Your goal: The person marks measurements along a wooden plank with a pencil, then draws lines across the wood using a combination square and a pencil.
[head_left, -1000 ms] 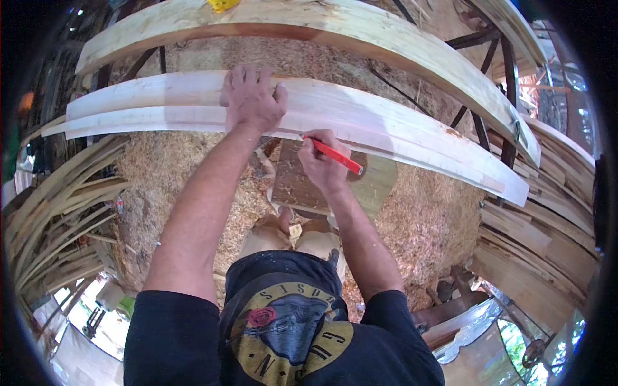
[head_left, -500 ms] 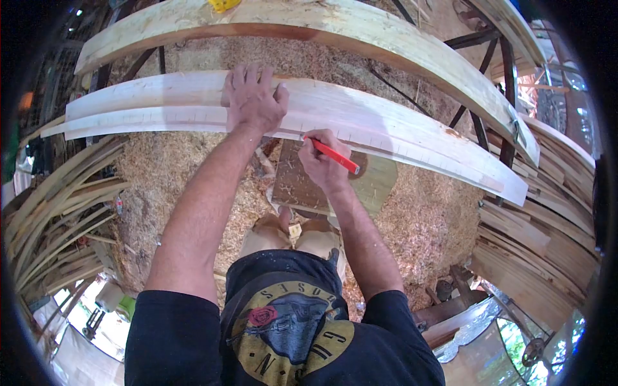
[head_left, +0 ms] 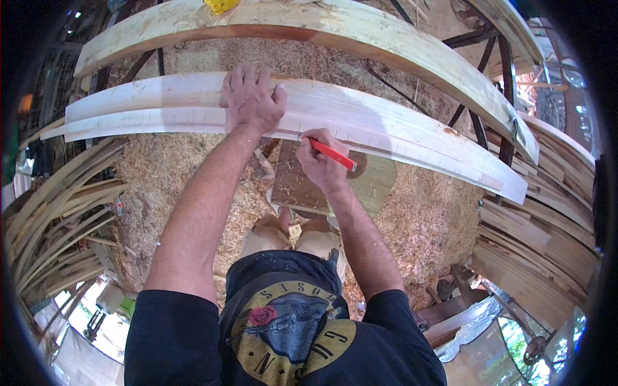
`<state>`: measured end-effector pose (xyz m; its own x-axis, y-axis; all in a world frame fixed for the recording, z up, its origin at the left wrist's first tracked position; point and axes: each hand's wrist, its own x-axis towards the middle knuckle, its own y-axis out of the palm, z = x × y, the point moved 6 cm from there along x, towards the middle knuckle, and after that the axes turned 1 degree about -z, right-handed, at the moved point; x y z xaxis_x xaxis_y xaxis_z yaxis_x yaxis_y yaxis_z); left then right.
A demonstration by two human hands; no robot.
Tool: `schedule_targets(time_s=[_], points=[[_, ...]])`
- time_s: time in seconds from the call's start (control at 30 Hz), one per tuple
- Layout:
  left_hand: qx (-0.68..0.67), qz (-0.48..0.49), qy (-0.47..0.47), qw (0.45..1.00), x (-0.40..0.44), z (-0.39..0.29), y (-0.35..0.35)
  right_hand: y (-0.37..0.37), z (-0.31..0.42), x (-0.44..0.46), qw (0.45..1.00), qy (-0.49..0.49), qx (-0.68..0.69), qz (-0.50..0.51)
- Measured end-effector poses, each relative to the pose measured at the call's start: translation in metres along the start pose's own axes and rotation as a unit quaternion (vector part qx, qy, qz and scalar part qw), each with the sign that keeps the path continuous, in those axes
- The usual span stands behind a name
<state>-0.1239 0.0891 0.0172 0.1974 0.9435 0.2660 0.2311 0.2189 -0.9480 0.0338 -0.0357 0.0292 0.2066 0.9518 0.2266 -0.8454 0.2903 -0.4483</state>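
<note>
A long pale wooden plank (head_left: pixel 360 109) lies across in front of me. Along its near edge runs a thin wooden strip (head_left: pixel 174 119) with short pencil-like marks across it at intervals. My left hand (head_left: pixel 253 103) rests flat on the plank and strip, fingers spread toward the far edge. In my right hand (head_left: pixel 323 162) is a red carpenter's pencil (head_left: pixel 333 154), its blunt end pointing right and toward me. Its tip is at the strip's near edge, mostly hidden by my fingers.
Another thick plank (head_left: pixel 283 22) lies beyond, on dark metal supports (head_left: pixel 507 96), with a yellow object (head_left: pixel 221 6) on it. Below the work is a wooden board (head_left: pixel 302 183). Stacked wood strips (head_left: pixel 58 212) stand left, more boards (head_left: pixel 534 257) right. Shavings (head_left: pixel 431 225) cover the floor.
My right hand and the pencil have shifted very slightly left along the strip. The left hand stays in place on the plank.
</note>
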Motion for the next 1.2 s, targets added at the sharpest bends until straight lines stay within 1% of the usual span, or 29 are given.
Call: schedule_targets(time_s=[0.33,0.43,0.53,0.67,0.73,0.83,0.93,1.03,1.13,1.2], points=[[0.009,0.011,-0.001,1.000,0.000,-0.002,-0.004,0.000,-0.003,-0.002,1.000,-0.007,-0.022,0.006],[0.004,0.027,-0.004,1.000,0.001,-0.001,-0.006,0.001,-0.004,-0.002,0.999,0.021,-0.008,0.024],[0.006,0.023,-0.004,1.000,0.001,-0.002,-0.006,0.002,-0.003,-0.001,1.000,0.027,0.006,0.007],[0.002,-0.001,-0.001,1.000,0.000,-0.001,-0.005,0.002,-0.003,-0.001,1.000,0.004,-0.010,0.006],[0.001,0.004,-0.005,1.000,0.000,-0.002,-0.005,0.002,0.000,0.001,1.000,-0.013,-0.017,-0.005],[0.005,0.008,-0.006,1.000,0.000,-0.001,-0.006,0.001,0.000,0.001,1.000,0.018,-0.003,0.009],[0.001,0.013,-0.003,1.000,0.001,-0.002,-0.006,0.001,0.001,0.001,1.000,0.010,0.001,0.002],[0.000,0.015,-0.003,1.000,0.000,-0.001,-0.007,-0.001,0.001,-0.002,0.999,0.029,-0.013,0.038],[0.003,0.006,-0.001,1.000,0.002,-0.002,-0.006,-0.010,-0.016,-0.014,0.977,0.143,0.157,0.019],[0.005,0.014,-0.004,1.000,0.001,-0.001,-0.006,-0.025,-0.015,-0.017,0.954,0.186,0.233,-0.033]])
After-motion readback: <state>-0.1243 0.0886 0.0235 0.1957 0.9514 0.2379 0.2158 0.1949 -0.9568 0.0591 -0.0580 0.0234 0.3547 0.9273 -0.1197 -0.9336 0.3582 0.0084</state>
